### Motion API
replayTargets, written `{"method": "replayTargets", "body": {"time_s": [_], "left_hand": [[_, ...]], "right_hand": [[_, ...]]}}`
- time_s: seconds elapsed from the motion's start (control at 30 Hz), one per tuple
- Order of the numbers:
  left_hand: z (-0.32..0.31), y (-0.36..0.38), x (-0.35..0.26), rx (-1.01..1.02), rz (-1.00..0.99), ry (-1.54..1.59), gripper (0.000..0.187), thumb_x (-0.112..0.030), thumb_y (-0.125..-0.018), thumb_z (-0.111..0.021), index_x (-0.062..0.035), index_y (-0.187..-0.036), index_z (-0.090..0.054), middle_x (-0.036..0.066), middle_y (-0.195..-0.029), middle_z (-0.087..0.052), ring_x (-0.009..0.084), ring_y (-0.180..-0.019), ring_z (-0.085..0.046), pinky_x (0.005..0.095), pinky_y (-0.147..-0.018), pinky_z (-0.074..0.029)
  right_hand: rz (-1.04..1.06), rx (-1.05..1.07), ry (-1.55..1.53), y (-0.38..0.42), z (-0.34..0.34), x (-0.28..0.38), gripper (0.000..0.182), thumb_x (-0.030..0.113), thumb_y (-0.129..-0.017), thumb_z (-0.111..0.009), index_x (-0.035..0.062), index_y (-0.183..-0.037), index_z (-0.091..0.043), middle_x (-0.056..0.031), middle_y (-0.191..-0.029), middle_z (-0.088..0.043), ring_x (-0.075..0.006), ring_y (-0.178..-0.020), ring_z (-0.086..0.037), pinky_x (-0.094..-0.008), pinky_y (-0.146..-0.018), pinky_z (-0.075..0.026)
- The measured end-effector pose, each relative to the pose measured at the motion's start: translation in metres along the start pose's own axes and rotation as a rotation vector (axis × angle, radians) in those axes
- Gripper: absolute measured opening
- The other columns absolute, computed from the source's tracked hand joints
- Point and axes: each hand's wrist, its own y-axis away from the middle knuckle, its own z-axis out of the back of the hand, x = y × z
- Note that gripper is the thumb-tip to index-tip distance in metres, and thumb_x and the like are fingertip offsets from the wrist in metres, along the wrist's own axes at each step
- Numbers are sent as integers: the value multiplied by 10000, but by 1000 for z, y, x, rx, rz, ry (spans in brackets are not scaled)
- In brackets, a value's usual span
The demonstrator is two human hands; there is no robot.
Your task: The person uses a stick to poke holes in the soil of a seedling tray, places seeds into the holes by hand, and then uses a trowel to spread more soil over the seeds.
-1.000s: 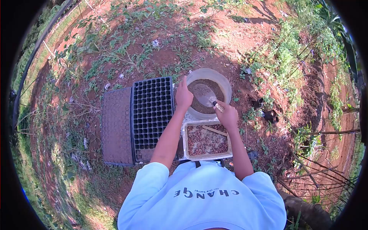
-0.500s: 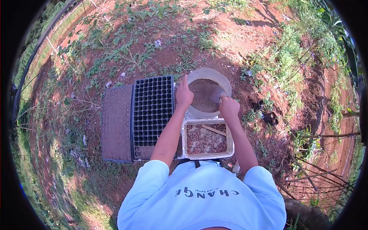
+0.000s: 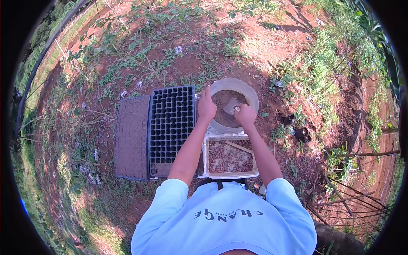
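Note:
A round, pale, translucent tub (image 3: 256,100) holds dark brown soil (image 3: 225,120). My left hand (image 3: 207,107) grips its left rim, fingers pointing away from me. Inside the tub, my right hand (image 3: 245,115) is closed round the short handle of a trowel (image 3: 230,106), whose pale flat blade rests at the soil near the middle. To the left of my left hand lies a black seedling tray (image 3: 172,123) with many small cells; those of its nearest rows are filled with soil. Another seedling tray (image 3: 131,136), covered in soil all over, sits further left.
Close to my body is a rectangular cream tray (image 3: 206,157) of reddish-brown seeds or beans (image 3: 229,159), with a flat wooden stick (image 3: 239,147) lying across it. Weeds and red earth surround the work spot. Black plastic pots (image 3: 302,134) and dry sticks (image 3: 348,197) lie to the right.
My right hand has moved the trowel left from the tub's right wall to nearer the middle of the soil. My left hand stays at the rim.

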Motion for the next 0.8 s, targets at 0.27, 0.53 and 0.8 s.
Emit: {"method": "replayTargets", "body": {"time_s": [0.27,0.53,0.8], "left_hand": [[1,1,2,-18,-15,14,741,24,-773,-555,-120,-1452,-297,169,-1331,-488,390,-1142,-539,469,-931,-471],[-1,0,4,-36,-17,23,734,20,-775,-551,-125,-1453,-309,172,-1346,-487,384,-1133,-548,468,-940,-464],[-2,0,4,-89,-47,-22,679,-7,-795,-552,-120,-1430,-340,165,-1291,-512,382,-1138,-537,464,-936,-464]], "right_hand": [[-57,6,-138,20,28,1,288,273,-763,-685,168,-1027,-736,-161,-857,-706,-354,-811,-690,-449,-747,-557],[-121,-8,-282,34,57,2,337,342,-751,-700,180,-1044,-740,-171,-838,-708,-350,-819,-691,-434,-750,-548],[-148,33,-411,41,58,-28,409,353,-735,-755,141,-1083,-733,-168,-806,-716,-288,-788,-713,-364,-753,-543]]}}
